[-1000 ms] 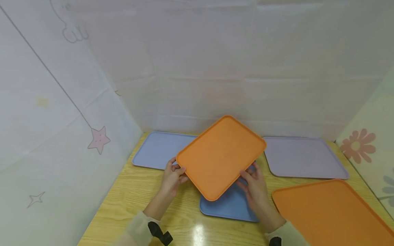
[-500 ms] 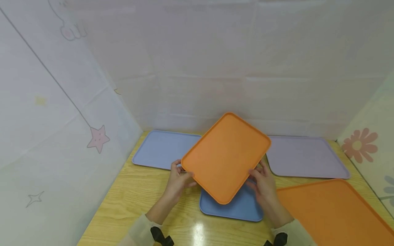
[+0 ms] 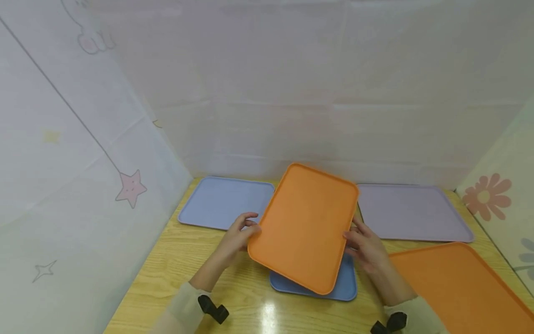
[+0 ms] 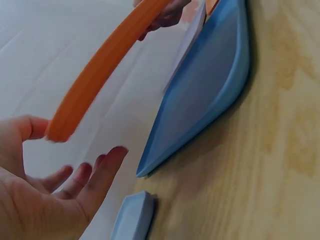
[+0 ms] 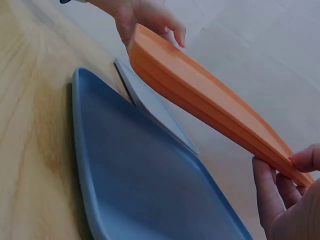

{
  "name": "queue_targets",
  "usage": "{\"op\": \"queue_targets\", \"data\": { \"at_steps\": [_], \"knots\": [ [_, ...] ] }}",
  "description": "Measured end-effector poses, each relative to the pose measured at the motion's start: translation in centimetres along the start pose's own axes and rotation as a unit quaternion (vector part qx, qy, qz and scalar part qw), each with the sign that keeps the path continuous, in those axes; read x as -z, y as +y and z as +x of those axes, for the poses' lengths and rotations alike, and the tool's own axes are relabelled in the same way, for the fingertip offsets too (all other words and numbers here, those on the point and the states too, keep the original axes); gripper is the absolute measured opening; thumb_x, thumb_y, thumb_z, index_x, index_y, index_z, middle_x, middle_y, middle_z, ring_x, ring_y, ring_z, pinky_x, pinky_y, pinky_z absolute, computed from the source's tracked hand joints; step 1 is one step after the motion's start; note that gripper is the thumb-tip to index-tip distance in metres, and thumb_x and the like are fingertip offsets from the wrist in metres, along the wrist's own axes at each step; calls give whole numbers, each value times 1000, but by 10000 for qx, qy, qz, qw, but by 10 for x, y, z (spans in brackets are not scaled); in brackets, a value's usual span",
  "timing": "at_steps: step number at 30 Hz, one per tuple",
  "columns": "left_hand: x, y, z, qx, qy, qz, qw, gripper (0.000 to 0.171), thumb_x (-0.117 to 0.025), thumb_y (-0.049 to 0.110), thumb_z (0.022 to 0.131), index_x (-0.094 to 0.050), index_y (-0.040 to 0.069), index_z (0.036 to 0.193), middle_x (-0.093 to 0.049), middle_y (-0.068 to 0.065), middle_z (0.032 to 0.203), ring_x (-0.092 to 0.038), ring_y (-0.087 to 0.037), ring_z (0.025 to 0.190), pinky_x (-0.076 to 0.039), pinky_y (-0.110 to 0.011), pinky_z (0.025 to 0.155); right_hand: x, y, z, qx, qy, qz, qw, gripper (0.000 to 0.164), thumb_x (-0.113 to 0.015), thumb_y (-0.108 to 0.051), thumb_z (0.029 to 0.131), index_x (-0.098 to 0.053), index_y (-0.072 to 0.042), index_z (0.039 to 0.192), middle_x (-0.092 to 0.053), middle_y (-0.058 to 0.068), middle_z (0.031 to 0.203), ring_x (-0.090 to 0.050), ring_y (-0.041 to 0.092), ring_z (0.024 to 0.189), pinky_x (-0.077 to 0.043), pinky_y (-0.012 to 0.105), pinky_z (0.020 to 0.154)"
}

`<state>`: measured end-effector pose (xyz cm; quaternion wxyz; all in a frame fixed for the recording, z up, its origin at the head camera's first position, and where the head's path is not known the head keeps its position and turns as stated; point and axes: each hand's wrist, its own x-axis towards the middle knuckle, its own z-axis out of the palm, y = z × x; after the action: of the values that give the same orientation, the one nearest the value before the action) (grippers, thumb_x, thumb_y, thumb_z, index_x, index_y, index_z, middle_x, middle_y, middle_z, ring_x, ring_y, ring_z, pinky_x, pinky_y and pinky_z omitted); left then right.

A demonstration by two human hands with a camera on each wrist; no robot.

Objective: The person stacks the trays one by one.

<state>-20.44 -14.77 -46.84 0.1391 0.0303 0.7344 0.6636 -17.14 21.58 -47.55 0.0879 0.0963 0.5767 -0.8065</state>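
Observation:
An orange tray (image 3: 306,227) is held up at a slant above a blue tray (image 3: 344,280) that lies on the table. My right hand (image 3: 369,246) pinches its right edge, thumb on the upper side and fingers beneath, as the right wrist view shows on the orange tray (image 5: 210,102). At the other edge is my left hand (image 3: 235,239). In the left wrist view only the thumb of that left hand (image 4: 45,200) touches the orange tray's corner (image 4: 62,127); its other fingers are spread below, apart from the tray. Much of the blue tray is hidden.
A light blue tray (image 3: 223,204) lies at the back left of the wooden table (image 3: 175,260). At the back right is a purple tray (image 3: 413,213). Another orange tray (image 3: 463,283) lies front right. Printed cloth walls (image 3: 267,93) stand behind and at both sides.
The held orange tray first shifted slightly right, then turned clockwise, its near corner swinging right and lower. My right hand moved right with it; my left fingers have come off its underside.

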Motion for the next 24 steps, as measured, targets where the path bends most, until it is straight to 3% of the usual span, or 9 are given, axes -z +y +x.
{"op": "queue_targets", "data": {
  "at_steps": [6,10,17,24],
  "knots": [
    [2,6,11,25,-663,63,9978,53,-62,25,100,-46,12,148,-53,-15,124,-63,-32,107,-61,-52,80,14,-6,1,-67,-598,-366,9975,82,-56,1,97,-8,-6,163,-56,-6,107,-69,10,85,-61,30,77],
    [-3,3,18,-3,-968,71,9953,59,-64,19,97,-42,8,150,-53,-18,125,-65,-27,100,-62,-49,77,19,-7,2,-165,-954,-524,9939,83,-57,1,97,-6,-2,162,-53,-3,109,-69,11,87,-61,32,78],
    [-12,1,20,130,-933,-45,9955,68,-67,7,89,-40,7,152,-53,-16,119,-64,-19,88,-61,-38,63,26,-4,6,-299,-1056,-743,9912,84,-59,0,96,-7,-2,162,-50,0,112,-66,9,90,-61,31,76],
    [-13,-3,30,282,-905,-5,9955,70,-68,5,87,-41,9,152,-54,-16,121,-61,-19,87,-58,-35,59,29,-4,12,-356,-955,-1031,9894,83,-60,-3,97,-9,-4,162,-50,0,112,-62,8,88,-60,31,75]
  ]
}}
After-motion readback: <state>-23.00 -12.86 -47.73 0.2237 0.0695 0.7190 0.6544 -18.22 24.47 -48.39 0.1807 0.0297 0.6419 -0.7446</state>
